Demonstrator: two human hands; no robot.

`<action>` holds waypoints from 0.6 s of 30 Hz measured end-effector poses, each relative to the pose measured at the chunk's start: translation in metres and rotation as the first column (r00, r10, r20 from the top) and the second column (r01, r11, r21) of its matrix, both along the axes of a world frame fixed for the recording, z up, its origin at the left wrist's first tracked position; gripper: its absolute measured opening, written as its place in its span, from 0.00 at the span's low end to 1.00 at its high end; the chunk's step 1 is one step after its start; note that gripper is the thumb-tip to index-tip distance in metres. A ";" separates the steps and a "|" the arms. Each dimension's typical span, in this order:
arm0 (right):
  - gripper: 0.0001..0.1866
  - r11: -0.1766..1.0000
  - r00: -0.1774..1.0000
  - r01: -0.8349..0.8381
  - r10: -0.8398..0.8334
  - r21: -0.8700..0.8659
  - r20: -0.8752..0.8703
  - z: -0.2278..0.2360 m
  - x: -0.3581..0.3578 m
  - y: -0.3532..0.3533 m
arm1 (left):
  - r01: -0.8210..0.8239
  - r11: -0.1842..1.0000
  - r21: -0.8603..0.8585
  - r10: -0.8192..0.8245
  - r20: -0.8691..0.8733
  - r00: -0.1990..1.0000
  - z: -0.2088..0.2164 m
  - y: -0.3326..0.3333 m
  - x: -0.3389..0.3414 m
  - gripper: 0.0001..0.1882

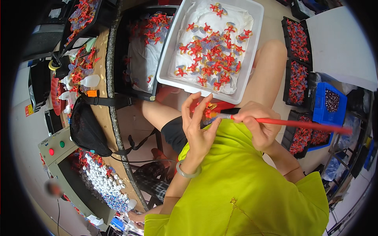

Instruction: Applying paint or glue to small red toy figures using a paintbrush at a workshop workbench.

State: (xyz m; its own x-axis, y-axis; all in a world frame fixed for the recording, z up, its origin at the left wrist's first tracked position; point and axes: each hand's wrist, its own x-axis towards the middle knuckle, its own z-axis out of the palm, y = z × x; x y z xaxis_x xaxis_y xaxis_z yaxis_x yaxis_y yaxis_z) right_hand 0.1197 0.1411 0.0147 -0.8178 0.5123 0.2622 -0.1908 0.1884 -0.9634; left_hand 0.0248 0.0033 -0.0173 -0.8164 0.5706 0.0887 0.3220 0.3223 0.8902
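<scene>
My left hand (199,131) pinches a small red toy figure (210,109) with yellow and purple parts between thumb and fingers, in front of my lap. In my right hand (258,125) is a paintbrush (291,122) with a long red handle. Its tip points left and meets the figure or lies very close to it; I cannot tell whether they touch. Just beyond my hands, a white tray (258,23) lined with white cloth rests over my knees. Several similar red, yellow and purple figures (212,51) lie spread in it.
A black tray (120,74) with more figures stands left of the white one. The workbench (103,70) carries white bottles (90,81), a black mesh bag (88,128) and a grey machine (59,145). Black trays (290,82) and a blue bin (321,114) line the right. Another person's hand (136,217) shows lower left.
</scene>
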 end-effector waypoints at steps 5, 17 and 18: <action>0.05 0.979 0.996 -0.084 0.086 -0.183 0.007 -0.001 0.001 -0.004 | 0.002 1.000 0.012 -0.002 -0.034 0.999 -0.004 0.001 0.000 0.33; 0.06 0.980 0.997 -0.045 0.031 0.192 0.075 -0.001 -0.004 0.000 | -0.034 0.973 0.226 -0.034 0.291 0.956 -0.011 0.002 0.006 0.44; 0.05 0.993 0.998 -0.061 0.062 -0.105 0.011 -0.002 -0.001 -0.004 | -0.032 0.977 0.209 -0.031 0.291 0.956 -0.010 0.002 0.005 0.45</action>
State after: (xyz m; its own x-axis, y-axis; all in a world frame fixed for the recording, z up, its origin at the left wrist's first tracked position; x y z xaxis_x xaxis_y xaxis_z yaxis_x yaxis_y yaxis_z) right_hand 0.1192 0.1366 0.0127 -0.8518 0.4851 0.1978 -0.1850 0.0746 -0.9799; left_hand 0.0302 0.0050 -0.0272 -0.8249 0.5642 -0.0355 0.0384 0.1186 0.9922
